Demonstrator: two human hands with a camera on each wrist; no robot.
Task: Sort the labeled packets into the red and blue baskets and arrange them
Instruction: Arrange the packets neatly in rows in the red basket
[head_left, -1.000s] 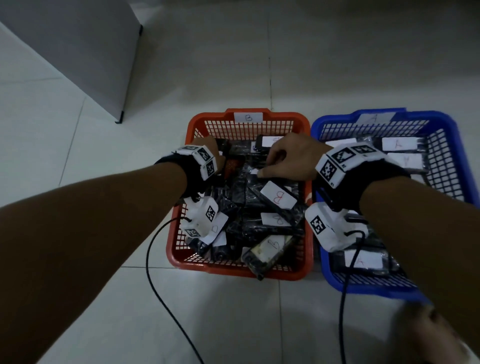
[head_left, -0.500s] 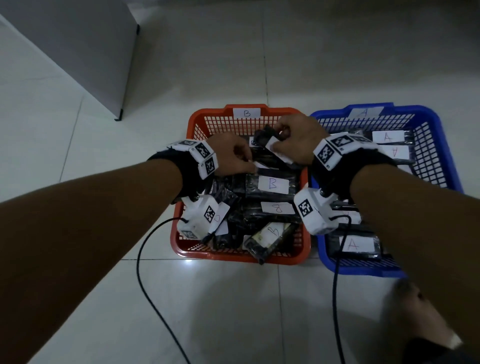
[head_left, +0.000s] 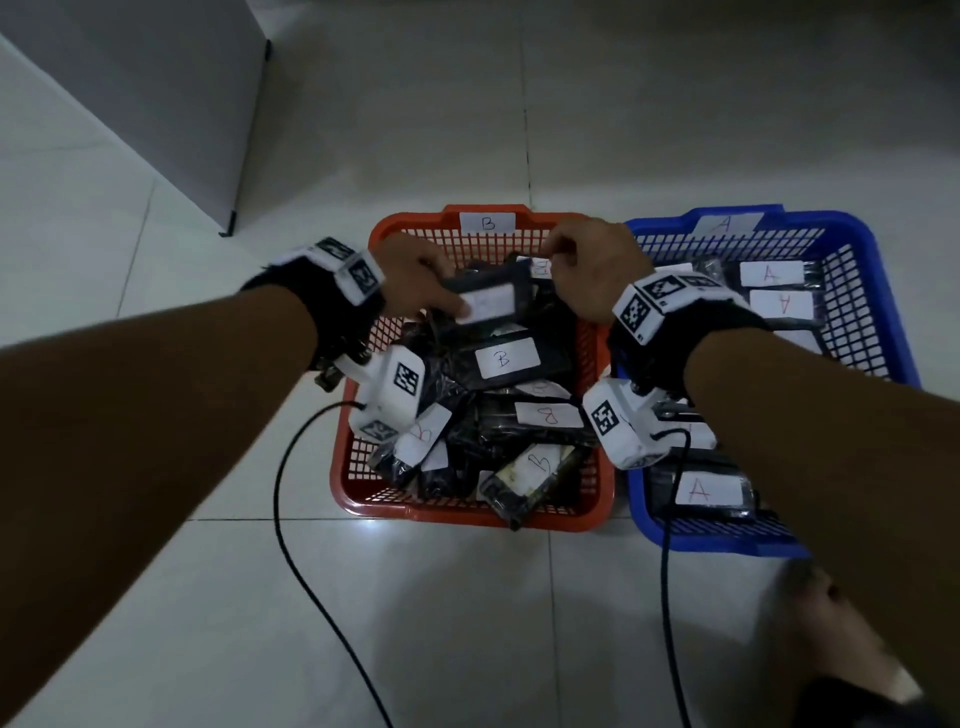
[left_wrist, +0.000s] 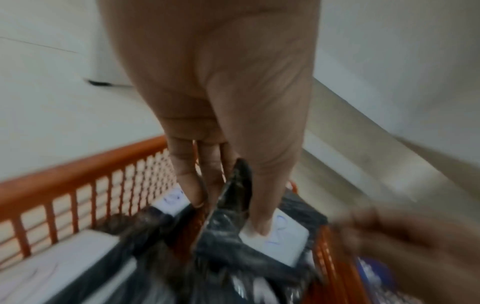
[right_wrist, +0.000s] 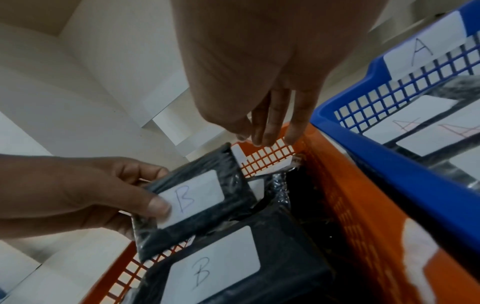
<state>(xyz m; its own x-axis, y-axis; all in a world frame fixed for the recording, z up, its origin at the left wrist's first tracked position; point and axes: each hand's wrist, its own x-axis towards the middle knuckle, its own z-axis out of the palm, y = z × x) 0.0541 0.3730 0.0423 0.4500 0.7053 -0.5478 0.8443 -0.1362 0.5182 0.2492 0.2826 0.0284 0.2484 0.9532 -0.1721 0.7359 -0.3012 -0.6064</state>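
The red basket (head_left: 447, 512), tagged B, is heaped with black packets bearing white B labels, one (head_left: 504, 358) lying flat in the middle. Above its far end my left hand (head_left: 415, 275) pinches a black B packet (head_left: 488, 293), thumb on the label (right_wrist: 194, 197), fingers (left_wrist: 192, 185) underneath. My right hand (head_left: 592, 270) hovers over the far right corner of the red basket, fingers (right_wrist: 270, 131) hanging down and holding nothing. The blue basket (head_left: 893, 312), tagged A, holds neatly laid A packets (head_left: 771, 273).
The two baskets stand side by side on the white tiled floor. A grey cabinet (head_left: 156, 104) stands at the far left. Black cables (head_left: 283, 519) trail from both wrists over the floor in front. A foot (head_left: 841, 639) shows at the lower right.
My right hand lifted a B packet from the pile toward the basket's far end. The left hand took it and now holds it, and the right hand let go.
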